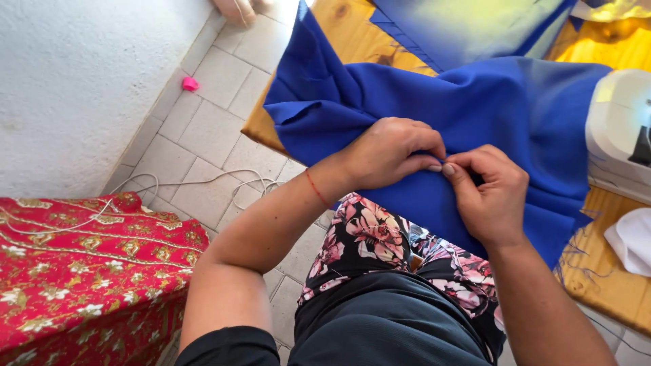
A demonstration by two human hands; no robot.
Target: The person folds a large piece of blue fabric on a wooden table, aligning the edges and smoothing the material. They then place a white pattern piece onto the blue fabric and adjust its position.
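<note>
One blue cloth (475,108): draped over the wooden table (352,34) edge and lap, long axis running from upper left, beyond the fingers, to lower right. Two hands. Left hand (390,152): fingers curled, pinching a fold of cloth. Right hand (491,190): thumb and forefinger pinched on the same fold, fingertips of both hands touching. One white sewing machine (620,129), right of the fingers. One red patterned cover (81,271), far left. One pink scrap (190,84) on the floor tiles.

A wooden bench (352,34) carries blue fabric (475,102), a white sewing machine (617,129) and perhaps white cloth (634,237).
</note>
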